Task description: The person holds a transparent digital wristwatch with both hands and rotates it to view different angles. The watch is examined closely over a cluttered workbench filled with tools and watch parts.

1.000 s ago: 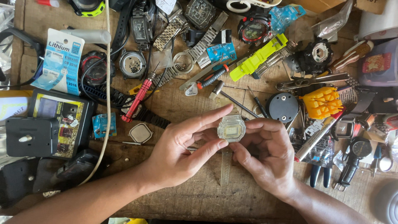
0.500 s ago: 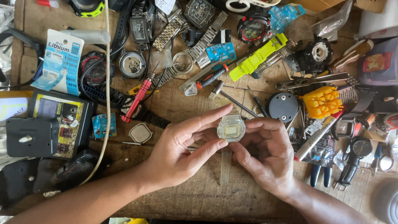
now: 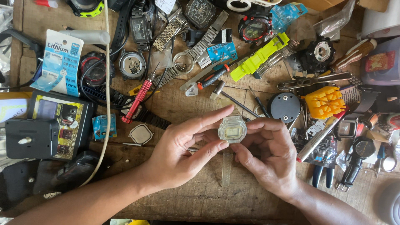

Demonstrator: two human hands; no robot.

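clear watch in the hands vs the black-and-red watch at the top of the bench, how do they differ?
The clear watch has a see-through, roughly square case; the black-and-red watch has a dark, round, chunkier case. The clear watch is pinched between the left hand and right hand, above the wooden bench; the black-and-red watch lies untouched among the clutter. The clear watch's strap hangs pale and translucent; the other's looks black. Both show their faces upward.

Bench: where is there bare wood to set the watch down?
Bare bench lies between the forearms, below the left hand and right hand holding the watch. Smaller patch beside the red screwdriver. Top and right are crowded.
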